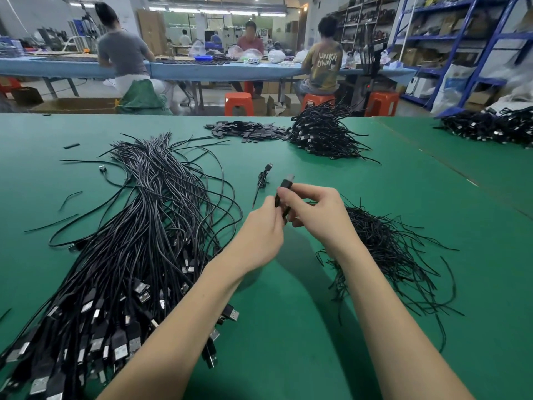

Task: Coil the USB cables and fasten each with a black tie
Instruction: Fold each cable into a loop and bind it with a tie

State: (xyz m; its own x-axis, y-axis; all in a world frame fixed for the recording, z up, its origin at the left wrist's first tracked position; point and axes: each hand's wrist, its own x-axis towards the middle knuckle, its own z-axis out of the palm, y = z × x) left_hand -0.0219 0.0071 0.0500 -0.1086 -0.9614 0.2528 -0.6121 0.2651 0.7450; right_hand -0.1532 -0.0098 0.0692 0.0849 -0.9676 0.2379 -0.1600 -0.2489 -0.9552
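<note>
On the left of the green table [288, 327] lies the big heap of uncoiled USB cables [138, 235], their plugs all turned toward the person, probably so that one can be pulled out by its plug without tangling the others. In the middle, the left hand [261, 226] and the right hand [315, 210] meet above the table, and both are closed around one coiled cable [284, 194]; its USB plug stands up out of the fingers, and I judge that a tie is being twisted around the bundle (the tie itself is hidden by the fingers). Just beyond them one finished small coil [264, 177] lies alone. On the right, close under the right hand, is the heap of black ties [386, 249], within easy reach. Farther back, finished coils [323, 134] are piled out of the way.
</note>
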